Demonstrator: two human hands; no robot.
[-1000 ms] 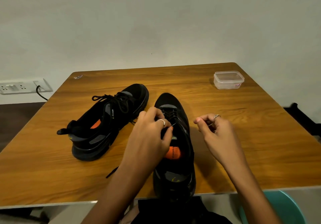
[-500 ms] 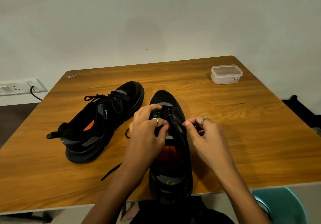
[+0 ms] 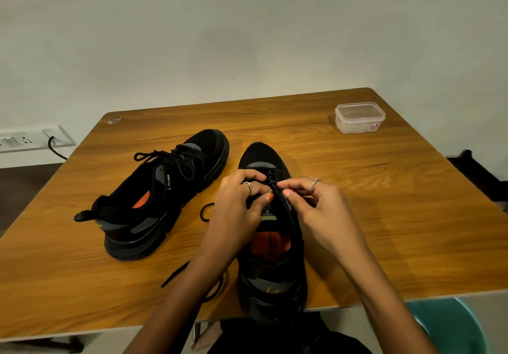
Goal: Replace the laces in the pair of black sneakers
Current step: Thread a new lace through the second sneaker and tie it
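Two black sneakers (image 3: 162, 197) on table (image 3: 384, 216), left hand (image 3: 239, 210) and right hand (image 3: 319, 208) pinching lace (image 3: 270, 182).

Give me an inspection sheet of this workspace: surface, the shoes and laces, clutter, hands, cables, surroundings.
Surface: wooden table, small sticker at far left corner.
Job's things: left shoe laced, lying at an angle; near shoe partly laced; loose lace trailing beside it.
Clutter: clear plastic box, far right.
Hands: left hand and right hand both pinch the lace at the near shoe's eyelets.
Cables: black cord at the wall socket.
Surroundings: plain wall, teal stool.
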